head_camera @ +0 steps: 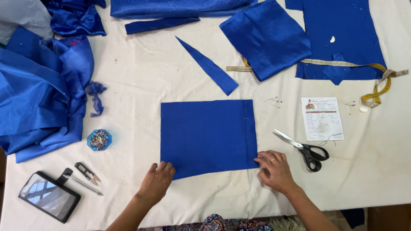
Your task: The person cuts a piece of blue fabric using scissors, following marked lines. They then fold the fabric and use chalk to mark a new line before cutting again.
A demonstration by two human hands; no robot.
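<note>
Flat rectangular royal-blue fabric piece (pixel 208 136) already cut, both hands pressing its bottom corners, left hand (pixel 156 182) and right hand (pixel 276 170) open-palmed; black-handled steel scissors (pixel 303 149) idle on worktop (pixel 141 77)

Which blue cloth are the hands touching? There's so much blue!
Look at the white table, near its front edge in the middle. A flat blue rectangle of cloth lies there, the left hand and right hand at its bottom corners. Unlike the crumpled blue pile and the pointed strip, it's smooth and square-cornered.

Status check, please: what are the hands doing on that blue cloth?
Left hand and right hand flat on blue fabric rectangle, near corners. Scissors beside right hand.
</note>
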